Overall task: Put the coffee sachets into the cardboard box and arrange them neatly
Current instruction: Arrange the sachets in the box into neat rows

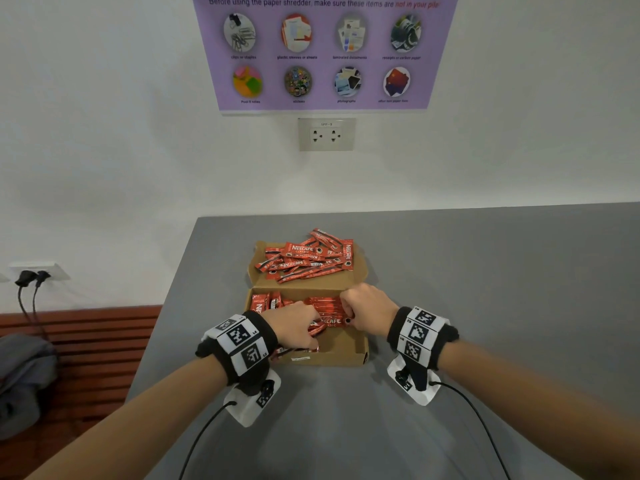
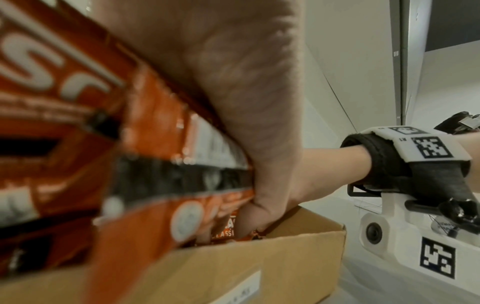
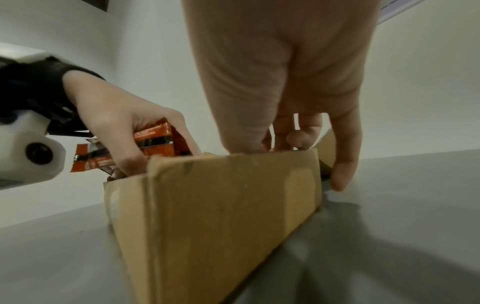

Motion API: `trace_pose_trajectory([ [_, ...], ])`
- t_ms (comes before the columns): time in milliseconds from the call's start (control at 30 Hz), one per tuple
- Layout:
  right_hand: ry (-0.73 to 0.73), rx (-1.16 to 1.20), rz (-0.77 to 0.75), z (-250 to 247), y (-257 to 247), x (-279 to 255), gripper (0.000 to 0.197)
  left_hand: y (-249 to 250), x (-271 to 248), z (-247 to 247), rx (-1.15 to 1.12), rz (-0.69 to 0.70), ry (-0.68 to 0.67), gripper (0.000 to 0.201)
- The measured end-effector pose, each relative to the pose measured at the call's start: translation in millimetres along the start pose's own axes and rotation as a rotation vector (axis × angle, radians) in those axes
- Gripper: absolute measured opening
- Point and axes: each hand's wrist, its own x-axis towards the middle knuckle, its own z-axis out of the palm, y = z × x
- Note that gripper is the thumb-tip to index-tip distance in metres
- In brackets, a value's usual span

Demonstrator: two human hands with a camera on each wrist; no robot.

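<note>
Both hands grasp coffee sachets (image 1: pixel 325 311) inside the cardboard box (image 1: pixel 346 355), fingers clenched near its walls.

Head view: from above and behind the forearms, facing forward and down onto the cardboard box (image 1: pixel 343 351) and the wall beyond. Wrist views: very close and low at the box's walls (image 2: pixel 233 273) (image 3: pixel 221 216) (facing along each palm); each shows the opposite wrist.

Open cardboard box (image 1: pixel 349 353) half-filled with red coffee sachets (image 1: pixel 325 306), loose sachets (image 1: pixel 308 259) heaped on its lid
</note>
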Motion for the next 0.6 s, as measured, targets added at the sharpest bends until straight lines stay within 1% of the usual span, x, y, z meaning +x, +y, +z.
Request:
trace_pose_trajectory([
  [67,0.004,0.009,-0.003,-0.2,2.0,2.0,0.022,-0.4,1.1,-0.2,-0.004,-0.008,0.004,0.028],
  [167,0.003,0.013,-0.011,-1.7,4.3,3.8,0.037,0.8,1.9,-1.7,-0.017,-0.009,0.008,0.027],
  [233,-0.006,0.004,-0.009,-4.2,4.8,3.1,0.04,1.8,1.7,-2.8,-0.028,-0.007,0.013,0.027],
  [333,-0.022,-0.01,-0.015,-6.4,5.9,1.3,0.04,4.0,-0.2,-5.1,-0.058,0.011,0.041,0.023],
  [400,-0.039,-0.006,-0.019,-8.3,6.2,-1.2,0.039,4.2,-1.6,-8.9,-0.072,0.019,0.061,0.025],
  [500,-0.05,0.017,-0.006,-15.3,4.4,-5.7,0.03,-0.2,-4.5,-19.4,-0.126,0.039,0.116,0.028],
  [567,0.026,0.087,0.006,-20.9,2.9,-8.0,0.023,-1.4,-9.1,-29.7,-0.212,0.062,0.206,0.025],
  [600,0.095,0.154,0.005,-23.0,1.7,-9.1,0.02,0.0,-12.5,-35.5,-0.262,0.076,0.298,0.021],
])
